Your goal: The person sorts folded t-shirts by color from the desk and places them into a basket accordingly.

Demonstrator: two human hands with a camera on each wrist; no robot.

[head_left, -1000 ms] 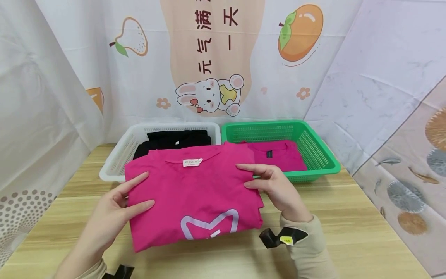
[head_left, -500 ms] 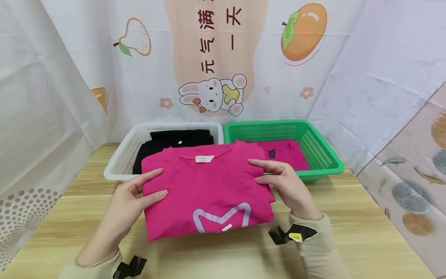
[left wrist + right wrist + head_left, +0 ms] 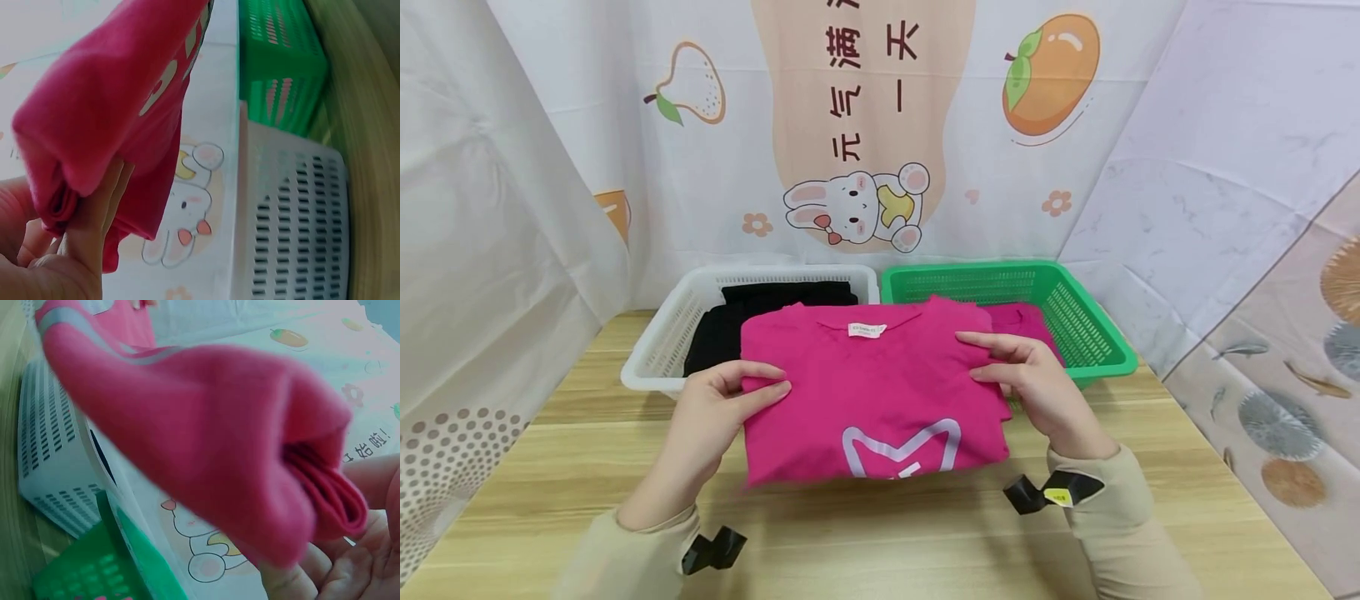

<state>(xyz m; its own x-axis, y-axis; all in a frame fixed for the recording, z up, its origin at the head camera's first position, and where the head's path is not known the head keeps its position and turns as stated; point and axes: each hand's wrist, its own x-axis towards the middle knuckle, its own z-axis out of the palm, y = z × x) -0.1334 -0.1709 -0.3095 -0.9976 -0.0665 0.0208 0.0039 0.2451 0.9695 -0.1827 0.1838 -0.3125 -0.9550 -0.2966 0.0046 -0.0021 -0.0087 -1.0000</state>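
Note:
A folded pink T-shirt [image 3: 872, 383] with a white neck label and a pale star outline is held up above the table. My left hand [image 3: 718, 408] grips its left side, thumb and a finger showing on the front. On the opposite side my right hand [image 3: 1037, 383] pinches the shirt the same way. Folded layers of the shirt [image 3: 112, 94] show at the edge in the left wrist view, with fingers beneath. In the right wrist view the rolled end of the shirt [image 3: 219, 425] lies between thumb and fingers.
Behind the shirt stand a white basket [image 3: 651, 354] with black clothes [image 3: 722, 329] and a green basket [image 3: 1101, 333] holding another pink garment [image 3: 1037, 325], partly hidden. They sit side by side on the wooden table [image 3: 880, 550]. A printed curtain [image 3: 700, 192] hangs behind.
Both hands have carried the pink T-shirt to the right and slightly up in the head view. It now covers more of the garment in the green basket. The grip looks the same.

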